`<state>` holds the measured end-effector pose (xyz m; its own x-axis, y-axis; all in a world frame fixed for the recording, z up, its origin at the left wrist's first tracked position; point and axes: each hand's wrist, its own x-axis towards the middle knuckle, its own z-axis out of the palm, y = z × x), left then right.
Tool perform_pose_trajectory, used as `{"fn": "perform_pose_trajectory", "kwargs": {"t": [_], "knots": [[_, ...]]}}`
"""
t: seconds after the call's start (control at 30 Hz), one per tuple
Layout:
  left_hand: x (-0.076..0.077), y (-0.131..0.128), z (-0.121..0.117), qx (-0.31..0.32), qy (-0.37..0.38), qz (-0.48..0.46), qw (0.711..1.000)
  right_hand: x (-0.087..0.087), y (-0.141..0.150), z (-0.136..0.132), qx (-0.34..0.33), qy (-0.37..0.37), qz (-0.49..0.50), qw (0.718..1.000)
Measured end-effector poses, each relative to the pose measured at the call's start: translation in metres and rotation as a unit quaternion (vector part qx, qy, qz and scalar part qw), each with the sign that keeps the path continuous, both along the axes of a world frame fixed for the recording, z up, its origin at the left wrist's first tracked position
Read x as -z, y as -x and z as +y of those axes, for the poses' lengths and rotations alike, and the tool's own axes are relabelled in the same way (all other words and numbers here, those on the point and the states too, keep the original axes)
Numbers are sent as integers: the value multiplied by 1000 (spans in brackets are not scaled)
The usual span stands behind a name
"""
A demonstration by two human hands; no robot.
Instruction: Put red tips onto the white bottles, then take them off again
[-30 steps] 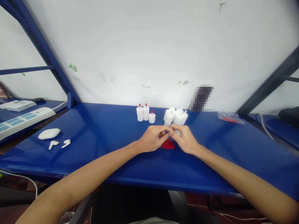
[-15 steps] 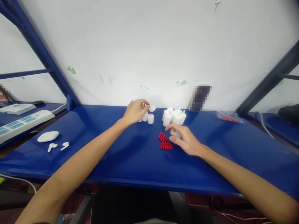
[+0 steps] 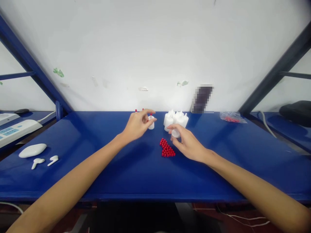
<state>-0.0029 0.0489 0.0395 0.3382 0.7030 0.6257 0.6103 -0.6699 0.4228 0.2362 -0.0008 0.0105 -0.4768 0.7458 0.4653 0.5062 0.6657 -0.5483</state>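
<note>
My left hand is open, thumb and index finger apart, beside a small white bottle with a red tip that stands upright on the blue table. Red tips of other bottles show just behind this hand, their bodies mostly hidden. My right hand has its fingers curled round a white plastic bottle, whose far side is hidden by the fingers. Just beyond it stands a cluster of white bottles with pale nozzles. Several small red caps lie in a patch on the table, left of my right wrist.
A clear bag with red pieces lies at the back right. On the left are a white earbud case, two earbuds and a power strip. A blurred dark object leans on the wall. Blue frame posts rise at both sides.
My left hand has opened from its pinch at a pale round thing above a bottle. My right hand has moved with its bottle towards the white cluster. The view has shifted slightly.
</note>
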Motion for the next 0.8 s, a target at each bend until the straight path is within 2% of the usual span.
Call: {"fn": "perform_pose_trajectory", "kwargs": {"t": [0.1, 0.2, 0.37, 0.6, 0.8], "knots": [[13, -9, -23, 103, -53, -8, 993, 3, 3, 2, -9, 0, 41, 999], [19, -19, -40, 142, -93, -45, 985, 2, 6, 1, -22, -9, 47, 999], [20, -32, -53, 145, -114, -102, 978, -3, 7, -6, -55, 12, 21, 998], [26, -35, -55, 146, -167, -98, 970, -1, 6, -13, -44, 40, -12, 998], [28, -35, -55, 155, -196, -86, 964, -2, 7, -15, -44, 20, -24, 999]]}}
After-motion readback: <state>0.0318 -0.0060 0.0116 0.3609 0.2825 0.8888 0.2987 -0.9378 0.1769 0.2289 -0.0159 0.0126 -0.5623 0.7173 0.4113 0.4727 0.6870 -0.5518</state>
